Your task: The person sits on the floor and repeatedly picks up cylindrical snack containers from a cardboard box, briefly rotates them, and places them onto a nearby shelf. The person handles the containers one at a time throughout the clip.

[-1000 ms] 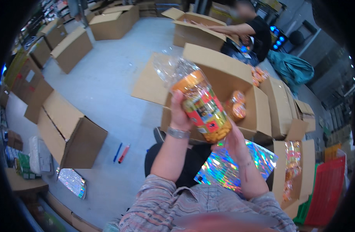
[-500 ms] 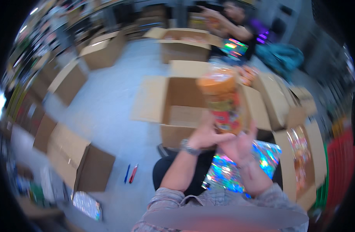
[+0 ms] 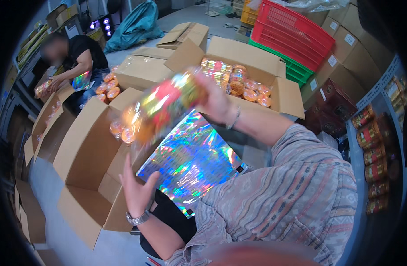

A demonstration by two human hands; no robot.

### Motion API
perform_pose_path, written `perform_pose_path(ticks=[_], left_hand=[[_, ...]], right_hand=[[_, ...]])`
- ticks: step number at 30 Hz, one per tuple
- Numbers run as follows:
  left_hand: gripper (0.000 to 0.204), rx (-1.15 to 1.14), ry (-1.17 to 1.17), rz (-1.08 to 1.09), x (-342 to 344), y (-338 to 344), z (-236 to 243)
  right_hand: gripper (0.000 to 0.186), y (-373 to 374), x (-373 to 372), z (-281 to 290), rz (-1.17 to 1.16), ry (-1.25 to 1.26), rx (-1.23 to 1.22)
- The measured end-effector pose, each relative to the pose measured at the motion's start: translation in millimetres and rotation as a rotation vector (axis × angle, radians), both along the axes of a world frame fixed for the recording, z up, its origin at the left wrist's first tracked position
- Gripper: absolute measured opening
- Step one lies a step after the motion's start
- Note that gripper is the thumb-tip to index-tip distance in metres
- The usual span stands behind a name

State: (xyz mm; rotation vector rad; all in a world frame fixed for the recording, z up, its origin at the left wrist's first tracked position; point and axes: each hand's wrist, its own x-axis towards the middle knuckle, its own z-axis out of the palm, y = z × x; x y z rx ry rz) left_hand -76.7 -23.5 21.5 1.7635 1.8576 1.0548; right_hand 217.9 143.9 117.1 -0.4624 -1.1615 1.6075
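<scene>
My right hand [image 3: 214,99] grips a plastic-wrapped jar [image 3: 163,104] with a red and yellow label and orange top, held on its side at a slant and blurred by motion. My left hand [image 3: 139,190] is empty, fingers apart, below the jar and beside a shiny holographic bag or sheet [image 3: 190,164] on my lap. An open cardboard box [image 3: 88,150] stands to my left. Orange-lidded containers [image 3: 127,135] show just under the jar's left end.
A co-worker [image 3: 86,62] handles a packet among boxes at upper left. A box [image 3: 290,95] of wrapped jars stands ahead right. Behind it are red [image 3: 292,31] and green [image 3: 301,73] crates. A rack [image 3: 396,66] of jars lines the right. A teal bag [image 3: 132,31] lies behind.
The view has swung right. The jar has gone from upright in both hands to lying slanted in my right hand alone. My left hand has let go and moved lower.
</scene>
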Motion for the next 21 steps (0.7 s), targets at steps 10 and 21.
perform_pose_path(ticks=[10,21], left_hand=[[0.079,-0.044,-0.275,0.152,-36.8,-0.7,-4.2],[0.069,-0.024,-0.400,0.158,-57.7,10.1,-29.6]], right_hand=[[0.072,120.6,311.9,-18.1,-1.209,-0.552,0.110],[0.088,167.7,403.9,-134.1,-1.509,-0.829,-0.479]])
